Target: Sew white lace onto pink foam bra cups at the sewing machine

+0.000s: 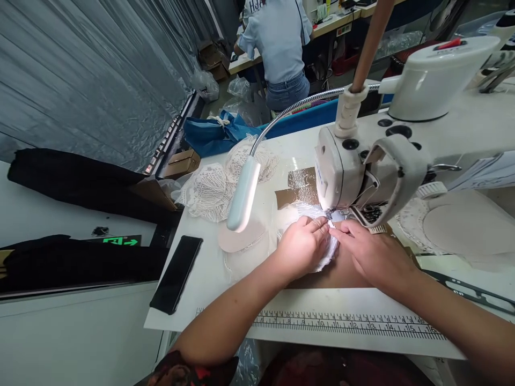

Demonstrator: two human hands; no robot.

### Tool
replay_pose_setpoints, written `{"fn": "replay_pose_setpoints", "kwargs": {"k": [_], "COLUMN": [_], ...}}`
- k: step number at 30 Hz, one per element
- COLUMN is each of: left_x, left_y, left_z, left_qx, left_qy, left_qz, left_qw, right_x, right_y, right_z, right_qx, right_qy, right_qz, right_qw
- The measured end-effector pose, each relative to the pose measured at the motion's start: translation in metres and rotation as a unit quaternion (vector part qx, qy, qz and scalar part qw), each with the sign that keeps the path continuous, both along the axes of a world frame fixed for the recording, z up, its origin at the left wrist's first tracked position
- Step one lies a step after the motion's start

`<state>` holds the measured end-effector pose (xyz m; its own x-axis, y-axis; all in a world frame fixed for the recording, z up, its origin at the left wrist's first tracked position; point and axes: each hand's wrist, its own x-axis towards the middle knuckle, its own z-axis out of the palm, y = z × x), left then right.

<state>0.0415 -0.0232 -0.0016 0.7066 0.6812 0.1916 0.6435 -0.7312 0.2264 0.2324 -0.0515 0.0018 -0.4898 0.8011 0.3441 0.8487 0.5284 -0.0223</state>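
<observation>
A round, ruffled piece of white lace fabric [330, 253] lies under the needle area of a white sewing machine [332, 171]. My left hand [306, 244] is on top of this piece, fingers closed and pressed together on it close to the presser foot. From the other side my right hand [372, 252] pinches the fabric's edge between thumb and forefinger, just in front of the foot. The fingertips of both hands nearly meet there. The needle itself is too small to make out, and my hands cover part of the lace.
Lace pieces [211, 187] are heaped at the left, behind a bendable lamp [243, 195]. Flat beige ovals [243, 236] and a black phone [177, 274] lie left of my hands. More lace and beige pieces [462, 222] lie right. Ahead, a person [281, 48] faces another table.
</observation>
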Motion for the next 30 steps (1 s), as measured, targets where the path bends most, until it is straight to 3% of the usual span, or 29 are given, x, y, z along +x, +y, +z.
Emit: {"fn": "replay_pose_setpoints", "kwargs": {"k": [5, 10, 25, 30], "left_x": [-0.009, -0.013, -0.008, -0.013], "left_y": [0.016, 0.02, 0.012, 0.011], "left_z": [0.001, 0.002, -0.007, 0.004], "left_qx": [-0.01, -0.016, -0.024, -0.058], "left_qy": [-0.009, 0.001, 0.005, 0.012], "left_qz": [-0.028, -0.035, 0.113, 0.146], "left_qw": [1.0, 0.999, 0.993, 0.988], "right_x": [-0.005, -0.005, 0.007, 0.013], "right_y": [0.002, 0.0, 0.0, -0.003], "right_z": [-0.003, -0.005, -0.016, -0.019], "right_qx": [0.002, -0.004, -0.067, -0.078], "right_qy": [-0.022, -0.024, 0.029, 0.092], "right_qz": [-0.036, -0.027, 0.007, 0.036], "right_qw": [0.999, 0.999, 0.997, 0.992]}}
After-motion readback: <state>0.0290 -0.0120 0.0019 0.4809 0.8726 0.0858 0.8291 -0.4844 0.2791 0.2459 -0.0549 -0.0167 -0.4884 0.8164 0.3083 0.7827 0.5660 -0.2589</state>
